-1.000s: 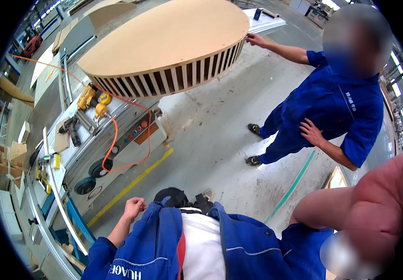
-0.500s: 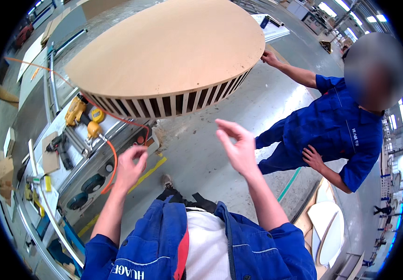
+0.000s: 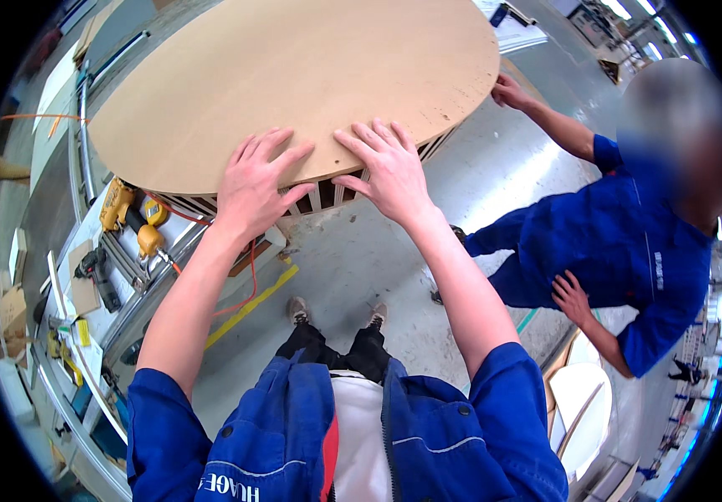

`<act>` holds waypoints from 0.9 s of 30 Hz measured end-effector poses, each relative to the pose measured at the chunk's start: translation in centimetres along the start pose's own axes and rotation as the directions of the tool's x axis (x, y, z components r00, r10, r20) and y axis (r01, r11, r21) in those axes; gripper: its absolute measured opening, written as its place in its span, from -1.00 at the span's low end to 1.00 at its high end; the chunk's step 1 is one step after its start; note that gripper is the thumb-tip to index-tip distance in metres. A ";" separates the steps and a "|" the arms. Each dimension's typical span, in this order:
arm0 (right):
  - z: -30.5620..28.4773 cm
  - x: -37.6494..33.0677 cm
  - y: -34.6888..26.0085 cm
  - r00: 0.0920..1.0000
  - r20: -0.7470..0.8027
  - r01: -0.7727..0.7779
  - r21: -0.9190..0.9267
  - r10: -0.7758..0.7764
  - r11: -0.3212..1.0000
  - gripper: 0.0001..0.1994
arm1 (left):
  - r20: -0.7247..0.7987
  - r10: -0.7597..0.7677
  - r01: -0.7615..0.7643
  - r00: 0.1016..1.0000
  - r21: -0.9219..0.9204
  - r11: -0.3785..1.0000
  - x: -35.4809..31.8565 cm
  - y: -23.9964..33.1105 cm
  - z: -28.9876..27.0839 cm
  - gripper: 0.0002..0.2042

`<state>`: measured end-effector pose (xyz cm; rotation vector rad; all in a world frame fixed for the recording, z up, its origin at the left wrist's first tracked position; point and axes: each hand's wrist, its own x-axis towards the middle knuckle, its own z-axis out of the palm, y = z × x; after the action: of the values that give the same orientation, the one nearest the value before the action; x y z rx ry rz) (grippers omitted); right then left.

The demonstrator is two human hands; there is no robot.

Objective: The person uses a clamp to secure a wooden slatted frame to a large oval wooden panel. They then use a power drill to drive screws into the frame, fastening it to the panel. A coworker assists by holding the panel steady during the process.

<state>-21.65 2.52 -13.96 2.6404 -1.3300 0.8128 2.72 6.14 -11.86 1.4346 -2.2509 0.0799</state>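
Both palms lie flat with fingers spread on the near edge of the round wooden tabletop (image 3: 294,75), gripping nothing: the left hand (image 3: 256,188) and the right hand (image 3: 390,167) side by side. The top rests on a slatted base (image 3: 319,197). At its far right edge, a co-worker's hand (image 3: 507,88) touches the rim.

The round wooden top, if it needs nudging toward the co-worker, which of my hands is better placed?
Probably the right hand: it lies flat on the round wooden top, nearer the co-worker's hand. The left hand rests farther away.
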 end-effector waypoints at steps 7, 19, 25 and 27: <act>0.8 0.0 2.1 0.998 0.014 0.053 0.156 -0.056 0.986 -0.40 | 0.034 0.014 -0.014 0.999 0.009 1.000 0.3 -0.1 0.9 -0.47; 0.6 0.1 3.6 0.991 0.007 0.133 0.060 -0.134 0.989 -0.44 | 0.010 0.053 -0.053 0.999 0.001 0.999 0.0 -0.6 1.8 -0.49; 1.9 -4.0 -1.0 0.901 -0.429 0.041 0.235 0.065 0.971 -0.63 | 0.144 0.142 -0.118 0.979 -0.165 0.979 1.4 -0.8 -0.6 -0.49; 3.6 -6.2 -4.0 0.863 -0.490 0.115 0.432 0.126 0.895 -0.63 | 0.281 0.041 0.011 0.959 -0.179 0.984 2.0 0.3 -1.8 -0.42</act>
<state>-20.07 8.47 -19.46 2.4161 -1.0974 1.8601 2.37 5.10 -9.37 1.4060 -2.4233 -0.3373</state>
